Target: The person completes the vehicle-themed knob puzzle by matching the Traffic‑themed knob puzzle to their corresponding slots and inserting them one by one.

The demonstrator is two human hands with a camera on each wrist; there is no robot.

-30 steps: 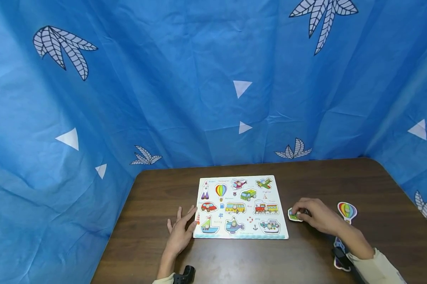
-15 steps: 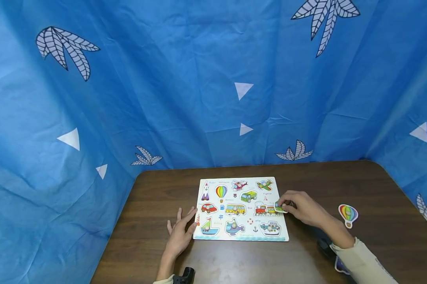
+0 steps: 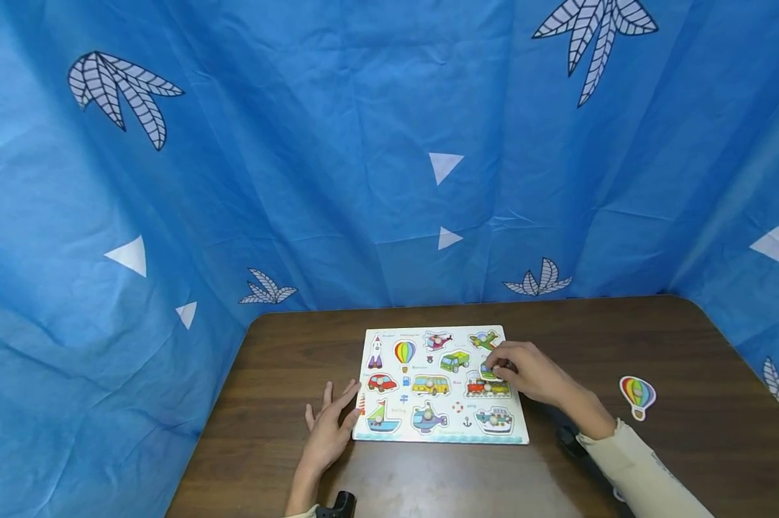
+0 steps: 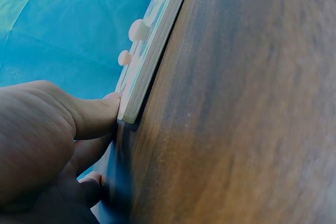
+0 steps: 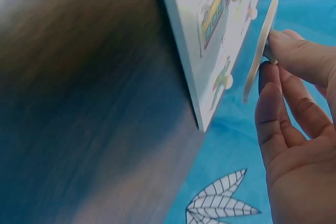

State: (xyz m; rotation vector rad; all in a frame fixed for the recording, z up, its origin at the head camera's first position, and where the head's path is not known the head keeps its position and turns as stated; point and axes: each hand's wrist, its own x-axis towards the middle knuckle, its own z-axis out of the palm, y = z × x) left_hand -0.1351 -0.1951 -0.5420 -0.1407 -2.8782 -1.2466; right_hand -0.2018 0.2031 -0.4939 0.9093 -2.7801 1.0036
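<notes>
A white wooden puzzle board [image 3: 450, 399] with colourful vehicle pictures lies on the table. My right hand [image 3: 528, 370] is over its right side, above the train picture, and pinches a green puzzle piece [image 3: 488, 373]. In the right wrist view, thumb and fingertips hold this piece [image 5: 261, 51] by its small knob, tilted and apart from the board [image 5: 184, 35]; its printed face is turned away. My left hand [image 3: 327, 432] rests at the board's left edge with fingers spread. The left wrist view shows its thumb touching the board's corner [image 4: 134, 103].
A hot-air balloon puzzle piece [image 3: 638, 396] lies on the brown table [image 3: 285, 360] to the right. Another piece is mostly hidden under my right sleeve [image 3: 635, 460]. Small knobs stand up from the board. A blue curtain [image 3: 337, 180] hangs behind the table.
My right hand has carried the green puzzle piece from the table right of the board leftward over the board's right side. My left hand has stayed at the left edge.
</notes>
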